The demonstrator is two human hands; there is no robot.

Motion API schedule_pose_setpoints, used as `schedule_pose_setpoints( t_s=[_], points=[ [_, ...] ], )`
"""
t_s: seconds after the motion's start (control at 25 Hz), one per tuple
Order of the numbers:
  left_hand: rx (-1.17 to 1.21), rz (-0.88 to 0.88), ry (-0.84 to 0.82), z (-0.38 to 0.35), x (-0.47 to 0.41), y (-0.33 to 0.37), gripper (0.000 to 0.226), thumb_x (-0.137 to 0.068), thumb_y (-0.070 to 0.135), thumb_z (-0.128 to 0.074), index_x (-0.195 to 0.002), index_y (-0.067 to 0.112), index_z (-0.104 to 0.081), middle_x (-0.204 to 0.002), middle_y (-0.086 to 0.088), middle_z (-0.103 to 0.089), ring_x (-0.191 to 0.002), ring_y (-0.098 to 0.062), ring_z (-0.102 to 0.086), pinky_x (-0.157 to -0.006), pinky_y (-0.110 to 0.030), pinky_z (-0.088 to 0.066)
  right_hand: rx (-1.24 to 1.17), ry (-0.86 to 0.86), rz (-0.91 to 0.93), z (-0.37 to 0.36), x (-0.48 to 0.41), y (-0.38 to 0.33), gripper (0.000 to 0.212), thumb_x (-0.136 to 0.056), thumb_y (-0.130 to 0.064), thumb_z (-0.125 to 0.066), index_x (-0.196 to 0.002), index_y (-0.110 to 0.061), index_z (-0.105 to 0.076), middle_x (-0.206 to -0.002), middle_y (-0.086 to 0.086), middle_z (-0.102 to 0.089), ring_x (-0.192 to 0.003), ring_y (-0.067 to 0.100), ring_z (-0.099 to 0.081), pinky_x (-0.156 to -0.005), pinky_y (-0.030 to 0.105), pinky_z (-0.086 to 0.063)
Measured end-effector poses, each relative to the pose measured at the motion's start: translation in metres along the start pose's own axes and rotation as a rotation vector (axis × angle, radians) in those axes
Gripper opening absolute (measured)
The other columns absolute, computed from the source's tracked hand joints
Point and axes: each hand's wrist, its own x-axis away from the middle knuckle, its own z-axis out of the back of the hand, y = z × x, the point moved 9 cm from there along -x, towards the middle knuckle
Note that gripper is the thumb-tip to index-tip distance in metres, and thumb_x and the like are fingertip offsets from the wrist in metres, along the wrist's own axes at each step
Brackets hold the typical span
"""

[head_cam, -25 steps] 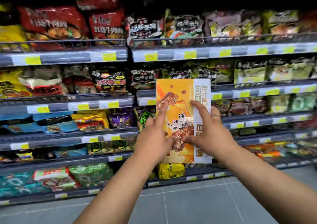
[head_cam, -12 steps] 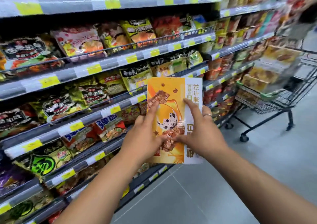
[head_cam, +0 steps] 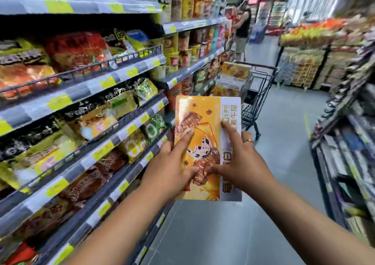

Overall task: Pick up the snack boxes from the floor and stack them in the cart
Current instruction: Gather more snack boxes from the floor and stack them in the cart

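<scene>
You've got the snack box (head_cam: 205, 122) up in the air in front of you, upright, orange face toward you, white strip along its right edge. It's off the floor (head_cam: 223, 234) and not yet in the cart (head_cam: 257, 94).

Left hand (head_cam: 168, 171) grips the box's left edge: index finger flat on the face, thumb on the front near the bottom centre. The rest of those fingers (head_cam: 185, 139) are hidden behind the box.

Right hand (head_cam: 241, 163) grips the right edge the same way, index on the white strip, thumb almost meeting the left thumb. Ring (head_cam: 248, 141) on that hand.

The cart sits further down the aisle, just beside the left shelves (head_cam: 101, 82). More snack boxes (head_cam: 233, 76) are stacked in its basket on the shelf side, the top one above the rim.

A blurred person (head_cam: 242, 25) stands at the far end of the aisle.
</scene>
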Motion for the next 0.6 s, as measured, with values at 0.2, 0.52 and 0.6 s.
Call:
schedule_pose_setpoints(
  t_s=[0.2, 0.52, 0.6],
  points=[
    [0.041, -0.117, -0.056, -0.033, -0.105, 0.033, 0.09, -0.085, 0.056, -0.062, -0.145, 0.058, 0.005, -0.118, -0.002, -0.04, -0.112, -0.028, -0.054, -0.091, -0.037, -0.047, 0.01, 0.073, -0.108, 0.022, -0.076, 0.058, 0.118, -0.063, -0.049, -0.084, -0.146, -0.052, 0.0, -0.148, 0.003, -0.02, -0.13, 0.028, -0.043, -0.098, 0.041, -0.046],
    [0.073, -0.166, -0.079, -0.102, -0.297, 0.089, 0.09, -0.084, 0.056, -0.063, -0.141, 0.063, 0.006, -0.133, -0.005, -0.042, -0.115, -0.029, -0.055, -0.093, -0.04, -0.049, 0.044, 0.101, -0.133, 0.066, -0.244, 0.165, 0.117, -0.065, -0.051, -0.082, -0.145, -0.054, 0.004, -0.149, 0.01, -0.021, -0.123, 0.031, -0.05, -0.095, 0.042, -0.048],
    [0.079, -0.166, -0.069, -0.113, -0.348, 0.106, 0.09, -0.084, 0.055, -0.063, -0.142, 0.061, 0.005, -0.131, -0.005, -0.043, -0.113, -0.028, -0.055, -0.09, -0.037, -0.049, 0.049, 0.098, -0.13, 0.08, -0.292, 0.189, 0.117, -0.065, -0.052, -0.082, -0.145, -0.054, 0.003, -0.149, 0.01, -0.021, -0.123, 0.032, -0.05, -0.095, 0.043, -0.049]
  ],
)
